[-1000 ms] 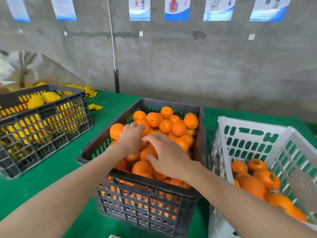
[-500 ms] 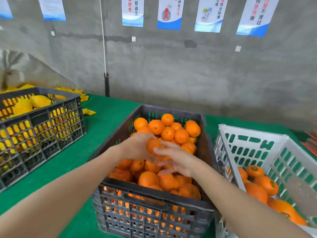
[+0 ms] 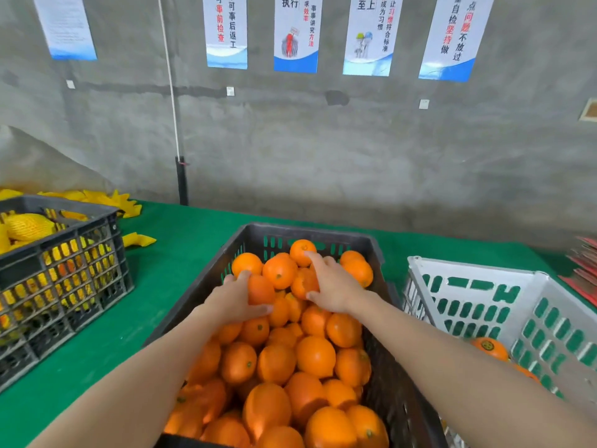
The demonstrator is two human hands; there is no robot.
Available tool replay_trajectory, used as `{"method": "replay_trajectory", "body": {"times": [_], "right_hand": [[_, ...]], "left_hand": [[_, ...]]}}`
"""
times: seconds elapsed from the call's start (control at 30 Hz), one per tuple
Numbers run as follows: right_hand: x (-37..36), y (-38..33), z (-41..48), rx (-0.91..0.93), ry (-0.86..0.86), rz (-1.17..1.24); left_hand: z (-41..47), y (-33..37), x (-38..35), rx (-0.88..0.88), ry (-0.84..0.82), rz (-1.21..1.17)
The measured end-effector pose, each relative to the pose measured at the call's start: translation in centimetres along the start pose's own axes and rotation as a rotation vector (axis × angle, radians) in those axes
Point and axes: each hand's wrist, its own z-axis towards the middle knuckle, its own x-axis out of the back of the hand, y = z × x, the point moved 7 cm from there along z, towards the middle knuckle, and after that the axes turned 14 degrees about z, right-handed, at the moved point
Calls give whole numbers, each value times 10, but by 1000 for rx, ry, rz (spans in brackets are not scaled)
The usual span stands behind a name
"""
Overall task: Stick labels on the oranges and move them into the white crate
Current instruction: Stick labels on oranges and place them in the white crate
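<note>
Orange-skinned oranges [image 3: 315, 355]: heaped in the dark crate [image 3: 323, 236], which is set mid-way on the green desk [image 3: 181, 247].
Left hand [image 3: 234, 302]: curled round one orange [image 3: 260, 291] on the heap.
Right hand [image 3: 337, 286]: closed over a neighbouring orange [image 3: 302, 282].
White crate [image 3: 478, 269]: placed to the right, with a labelled orange [image 3: 487, 347] inside.

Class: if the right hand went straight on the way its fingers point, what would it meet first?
Probably the far orange, which the forefinger of the right hand seems to touch.
</note>
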Motion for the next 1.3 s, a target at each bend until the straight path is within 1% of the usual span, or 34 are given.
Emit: {"method": "replay_trajectory", "body": {"times": [0.1, 0.2, 0.3, 0.37, 0.4, 0.43, 0.47, 0.53, 0.57, 0.6, 0.63, 0.67, 0.7, 0.73, 0.77, 0.8, 0.83, 0.87, 0.9, 0.93, 0.97, 1.0, 1.03, 1.07, 1.1, 1.13, 1.17, 1.23, 1.3], "right_hand": [[-23, -1, 33, 69, -26, -99], [-49, 7, 52, 104, -79, -187], [-52, 13, 59, 167, 33, -281], [-49, 14, 60, 217, 88, -248], [-48, 11, 58, 235, 89, -207], [-48, 7, 54, 237, 60, -158], [-44, 2, 49, 230, 10, -56], [-29, -7, 46, 161, -114, 210], [-26, -11, 39, 142, -191, 260], [-21, -18, 32, 163, -279, 234], [-26, -21, 18, 157, -362, 190], [-26, -21, 8, 143, -422, 194], [-33, -17, -5, 115, -469, 232], [-40, -13, -20, 74, -495, 338], [-44, -11, -37, 38, -574, 427], [-45, -12, -52, 12, -692, 458], [-42, -10, -64, -4, -858, 412], [-37, -11, -75, -38, -982, 351], [-33, -4, -80, -83, -1063, 257], [-20, -1, -78, -114, -1083, 175], [-18, 1, -68, -124, -1000, 144], [-3, -3, -48, -56, -804, 108], [11, -4, -27, 42, -554, 32], [24, -3, -10, 97, -342, -57], [30, 5, 4, 94, -228, -165], [29, 18, 16, 41, -212, -249], [20, 33, 25, -20, -269, -316], [-3, 57, 37, -104, -431, -412], [-12, 69, 47, -125, -578, -440]], "left_hand": [[4, -4, -6, 36, 78, 36], [4, -2, -6, 6, 155, 92], [2, -1, -1, -25, 213, 80], [0, 1, 5, -25, 220, 17], [-2, 1, 11, -31, 232, -37], [-5, 1, 18, -47, 240, -98], [-9, 2, 24, -78, 227, -165], [-21, 12, 31, -207, 104, -281], [-29, 23, 34, -299, 28, -310], [-39, 34, 36, -390, -39, -319], [-50, 46, 37, -463, -97, -320], [-61, 57, 37, -520, -153, -320], [-71, 68, 34, -567, -213, -326], [-82, 78, 29, -613, -287, -335], [-93, 88, 22, -659, -381, -347], [-105, 96, 18, -702, -485, -371], [-114, 101, 17, -743, -582, -421], [-119, 104, 21, -773, -660, -493], [-116, 104, 29, -774, -684, -557], [-105, 102, 40, -736, -620, -620], [-84, 94, 52, -648, -467, -659], [-60, 81, 64, -533, -249, -618], [-37, 68, 74, -417, -10, -452], [-20, 57, 80, -295, 177, -212], [-5, 50, 76, -189, 264, 16], [9, 45, 65, -119, 258, 173], [20, 41, 53, -73, 217, 267], [37, 39, 34, -63, 180, 365], [53, 41, 19, -85, 143, 427]]}}
